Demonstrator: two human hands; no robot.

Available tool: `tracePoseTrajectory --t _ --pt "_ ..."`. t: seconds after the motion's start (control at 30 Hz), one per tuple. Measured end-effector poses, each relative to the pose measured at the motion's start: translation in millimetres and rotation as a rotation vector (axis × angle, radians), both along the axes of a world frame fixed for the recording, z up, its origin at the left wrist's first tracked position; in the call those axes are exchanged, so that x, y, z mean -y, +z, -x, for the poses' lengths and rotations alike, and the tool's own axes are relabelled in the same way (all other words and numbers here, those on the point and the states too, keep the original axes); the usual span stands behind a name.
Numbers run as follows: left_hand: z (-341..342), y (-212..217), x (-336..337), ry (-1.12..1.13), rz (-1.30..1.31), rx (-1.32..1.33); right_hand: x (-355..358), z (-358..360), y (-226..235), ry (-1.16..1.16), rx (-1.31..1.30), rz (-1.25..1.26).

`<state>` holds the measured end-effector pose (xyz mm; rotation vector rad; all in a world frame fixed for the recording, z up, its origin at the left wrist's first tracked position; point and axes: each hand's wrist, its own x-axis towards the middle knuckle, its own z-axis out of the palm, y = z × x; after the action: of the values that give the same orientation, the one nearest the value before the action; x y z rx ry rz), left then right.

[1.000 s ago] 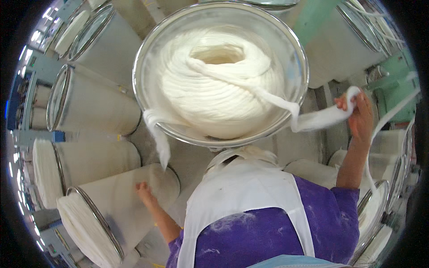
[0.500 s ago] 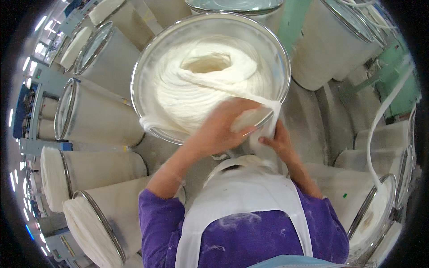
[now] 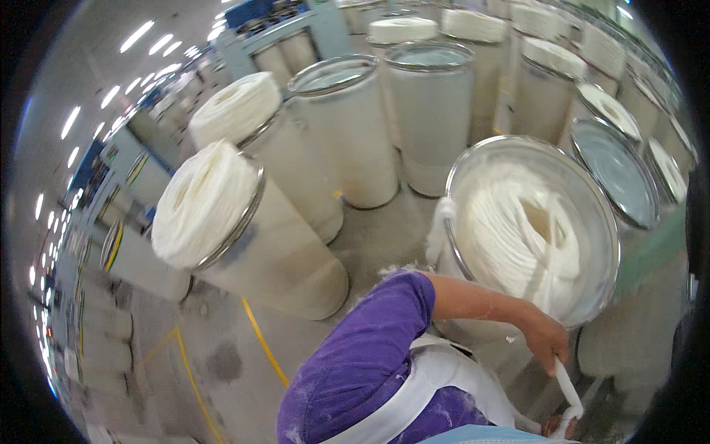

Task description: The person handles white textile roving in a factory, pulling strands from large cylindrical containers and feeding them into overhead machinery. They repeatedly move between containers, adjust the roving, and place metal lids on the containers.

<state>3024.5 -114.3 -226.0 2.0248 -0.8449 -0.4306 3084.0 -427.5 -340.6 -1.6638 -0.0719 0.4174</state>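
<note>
A wide can [image 3: 608, 277] with a metal rim holds coiled white sliver [image 3: 495, 229] that has a hole at its middle. A strand of sliver [image 3: 568, 386] comes over the near rim and hangs down outside the can. My left hand [image 3: 546, 339], arm stretched to the right, is closed around this strand just below the rim. Lower down, at the bottom edge of the view, my right hand [image 3: 560, 427] is closed on the same strand; most of it is hidden. Another tuft of sliver [image 3: 442, 214] lies over the can's left rim.
Two cans heaped with sliver [image 3: 207, 203] stand to the left, with a can [image 3: 362, 148] and another can [image 3: 429, 122] farther back. More cans crowd the far right. Yellow lines [image 3: 262, 340] mark the floor at left. A blue machine [image 3: 277, 44] rises behind.
The view has swung left, so the can now sits at the right. My left hand has moved off the rim and down onto the strand; my right hand is lower and mostly hidden.
</note>
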Motion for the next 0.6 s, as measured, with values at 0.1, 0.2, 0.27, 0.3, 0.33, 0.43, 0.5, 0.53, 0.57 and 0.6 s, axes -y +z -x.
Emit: tracePoseTrajectory --t 0.1,0.2,0.27,0.3,0.33,0.43,0.5,0.53,0.57,0.6 --pt "-3 6 -8 0.146 0.204 0.029 -65 -34 -1 0.218 0.104 0.041" --pt "0 21 -40 0.293 0.237 0.777 -122 -41 4 0.451 0.166 0.065" --pt "15 33 -78 0.753 0.610 0.214 -150 -36 3 0.586 0.178 0.089" --pt "26 37 -96 0.887 0.712 0.122 -161 -33 1 0.653 0.181 0.106" --pt "38 40 -108 1.043 0.801 -0.006 -170 -28 -4 0.717 0.179 0.126" --pt "63 37 -123 1.066 0.887 0.026 -184 -19 -22 0.861 0.154 0.223" --pt "68 32 -123 1.075 0.922 -0.019 -185 -15 -38 0.919 0.137 0.303" --pt "68 29 -122 1.068 0.948 -0.038 -182 -14 -47 0.944 0.126 0.344" --pt "65 25 -121 1.081 0.967 -0.036 -179 -13 -55 0.959 0.113 0.385" --pt "61 22 -120 1.065 0.965 -0.055 -174 -13 -64 0.964 0.098 0.430"
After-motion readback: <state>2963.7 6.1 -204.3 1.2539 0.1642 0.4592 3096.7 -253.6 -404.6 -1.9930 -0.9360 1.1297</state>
